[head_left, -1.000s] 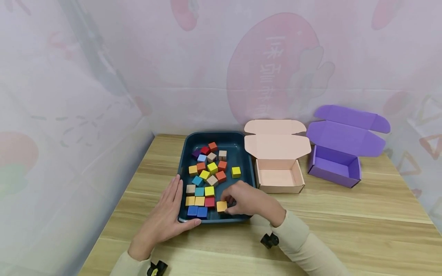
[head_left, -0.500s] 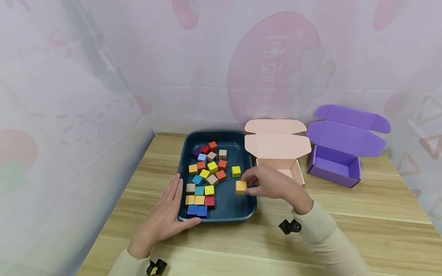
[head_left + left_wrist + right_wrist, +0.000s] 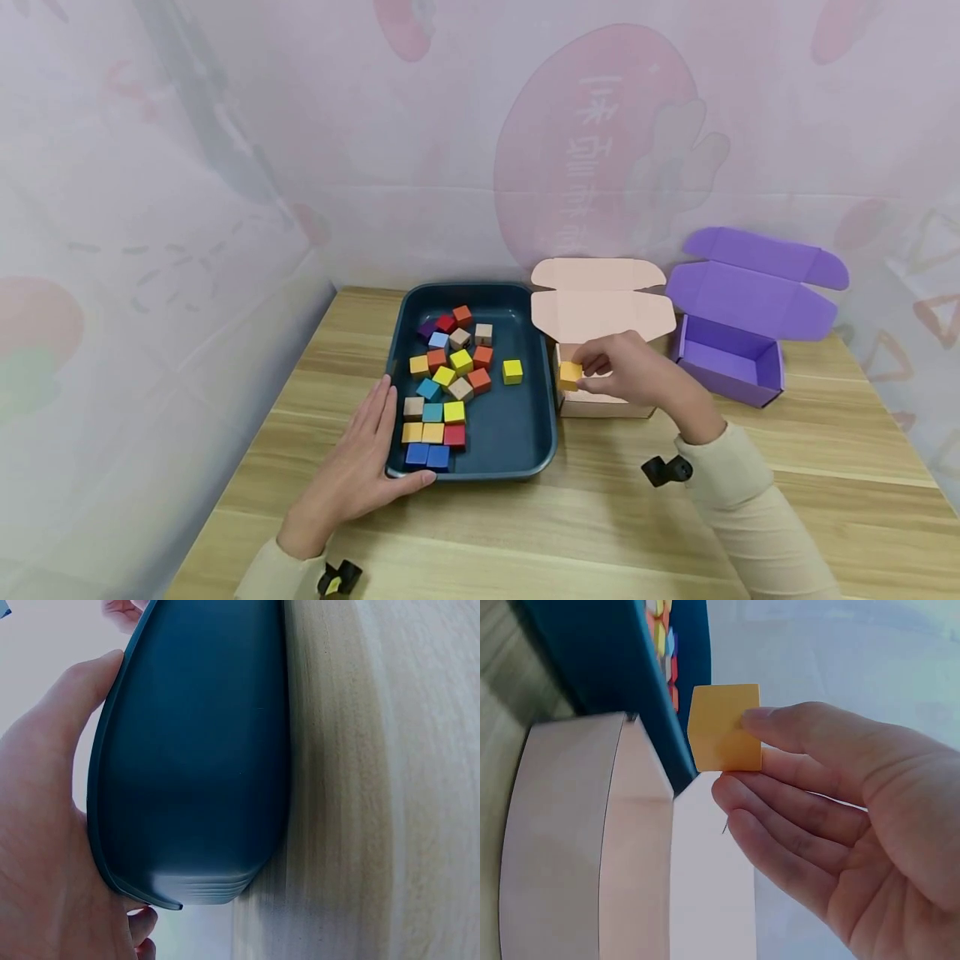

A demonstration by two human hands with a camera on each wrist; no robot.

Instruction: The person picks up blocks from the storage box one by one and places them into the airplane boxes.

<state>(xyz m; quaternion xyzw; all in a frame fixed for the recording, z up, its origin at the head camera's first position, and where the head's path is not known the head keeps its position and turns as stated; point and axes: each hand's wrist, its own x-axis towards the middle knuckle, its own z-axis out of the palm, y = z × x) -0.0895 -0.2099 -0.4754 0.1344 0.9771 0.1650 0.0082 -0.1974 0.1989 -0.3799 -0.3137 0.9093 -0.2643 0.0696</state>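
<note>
Right hand (image 3: 626,375) pinches the orange cube (image 3: 570,375) at the pink box's (image 3: 603,407) left wall, left hand (image 3: 360,471) lies flat-fingered against the tray (image 3: 472,471); advise carrying the cube clear inside that wall, low, before loosening the pinch.

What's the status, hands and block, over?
Right hand pinches orange block above pink box. Left hand rests open against blue tray. Nothing blocks the box opening.
</note>
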